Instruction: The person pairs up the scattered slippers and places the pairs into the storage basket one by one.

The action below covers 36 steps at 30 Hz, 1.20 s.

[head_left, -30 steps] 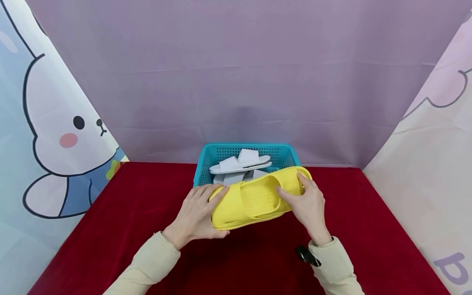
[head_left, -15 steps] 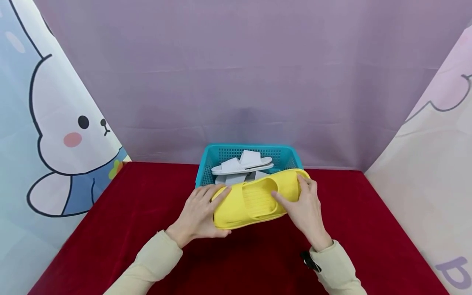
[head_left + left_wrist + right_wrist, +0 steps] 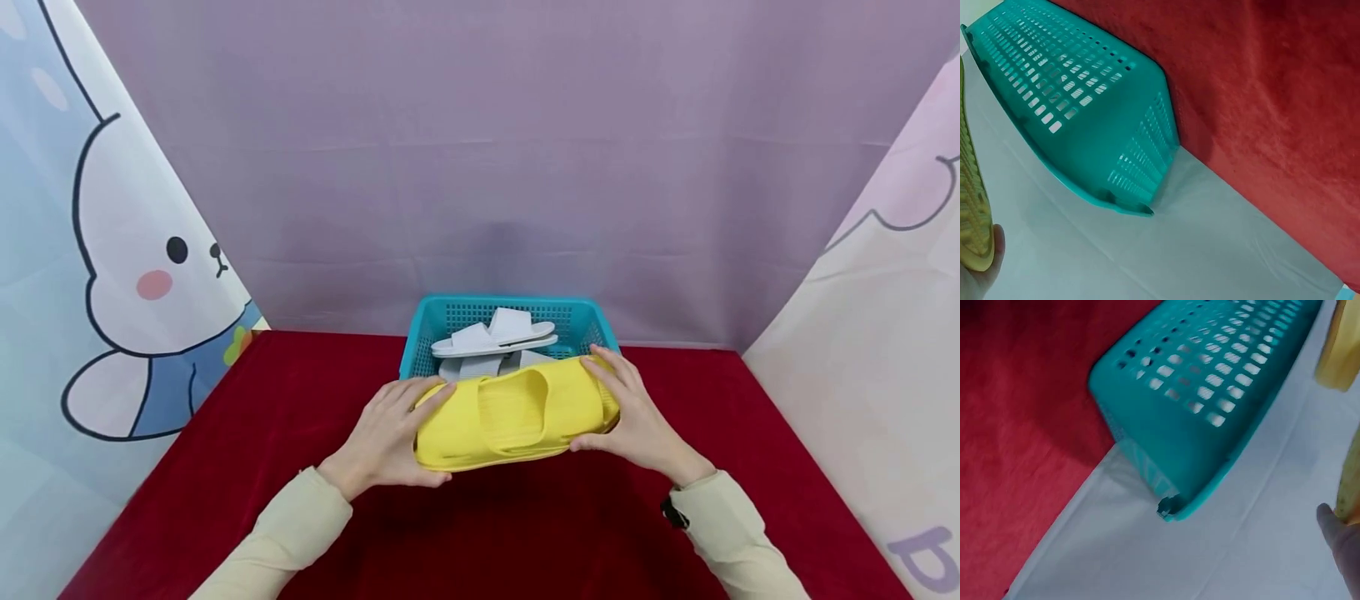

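Note:
In the head view, yellow slippers [image 3: 513,412] are held up in front of the basket, roughly level. A second yellow edge shows under and at the right of the upper slipper, so they look like a stacked pair. My left hand [image 3: 393,429] grips their left end, thumb on top. Around the right end, my right hand [image 3: 637,417] holds on with thumb below and fingers above. Behind them, white slippers [image 3: 491,333] lie in a teal basket [image 3: 510,302]. In the left wrist view, a ribbed yellow sole [image 3: 972,206] shows at the left edge beside my fingertips.
The teal basket's perforated side [image 3: 1066,81] fills much of the left wrist view. It stands on a red cloth [image 3: 300,400] near the back. A lilac curtain [image 3: 487,167] hangs behind, and printed cloths [image 3: 127,250] flank both sides.
My right hand has moved from the slipper's upper face out to the right end, its thumb now lower. The yellow slippers have tilted to a more level pose; my left hand has kept its grip.

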Each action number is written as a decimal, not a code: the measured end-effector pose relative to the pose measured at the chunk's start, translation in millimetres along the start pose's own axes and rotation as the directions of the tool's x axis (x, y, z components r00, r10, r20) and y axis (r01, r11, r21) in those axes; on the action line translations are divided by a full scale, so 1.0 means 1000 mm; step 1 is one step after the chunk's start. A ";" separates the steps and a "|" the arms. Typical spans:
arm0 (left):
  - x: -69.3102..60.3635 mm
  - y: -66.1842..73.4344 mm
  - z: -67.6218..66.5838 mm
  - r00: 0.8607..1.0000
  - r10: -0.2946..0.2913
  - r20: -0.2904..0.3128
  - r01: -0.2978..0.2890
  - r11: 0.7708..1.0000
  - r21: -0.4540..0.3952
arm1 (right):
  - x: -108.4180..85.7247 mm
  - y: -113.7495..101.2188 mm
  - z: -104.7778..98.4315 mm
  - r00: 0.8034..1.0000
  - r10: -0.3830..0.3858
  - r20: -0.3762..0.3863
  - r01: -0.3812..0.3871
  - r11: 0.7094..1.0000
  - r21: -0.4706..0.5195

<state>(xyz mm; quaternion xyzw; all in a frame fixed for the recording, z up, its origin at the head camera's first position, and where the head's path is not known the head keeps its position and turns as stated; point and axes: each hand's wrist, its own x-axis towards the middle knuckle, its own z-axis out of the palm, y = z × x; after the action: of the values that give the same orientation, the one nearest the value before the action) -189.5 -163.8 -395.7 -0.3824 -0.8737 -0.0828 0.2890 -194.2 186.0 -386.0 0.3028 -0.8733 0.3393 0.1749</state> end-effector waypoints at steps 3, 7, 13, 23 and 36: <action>0.000 -0.002 0.000 1.000 0.015 -0.008 -0.015 1.000 -0.012 | 0.001 0.005 -0.001 0.999 -0.045 0.024 0.046 0.998 -0.043; 0.002 -0.003 0.001 0.999 0.025 -0.026 -0.026 1.000 -0.015 | 0.003 0.011 -0.002 0.995 -0.102 0.014 0.103 0.988 -0.114; 0.004 -0.003 0.000 0.998 0.044 -0.036 -0.045 0.999 -0.009 | 0.001 0.019 0.003 0.982 -0.184 -0.047 0.177 0.976 -0.124; 0.014 -0.004 -0.002 0.997 0.077 -0.025 -0.076 0.997 0.014 | -0.005 0.023 0.011 0.954 -0.252 -0.162 0.235 0.965 -0.115; 0.020 -0.005 0.002 0.996 0.089 -0.017 -0.088 0.996 0.032 | -0.002 0.020 0.019 0.921 -0.305 -0.242 0.289 0.952 -0.100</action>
<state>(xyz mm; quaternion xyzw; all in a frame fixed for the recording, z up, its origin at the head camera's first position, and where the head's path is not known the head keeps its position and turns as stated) -204.6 -153.9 -385.1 -0.4155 -0.8544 -0.0597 0.3063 -207.3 185.2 -410.8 0.3797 -0.7977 0.3177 0.3444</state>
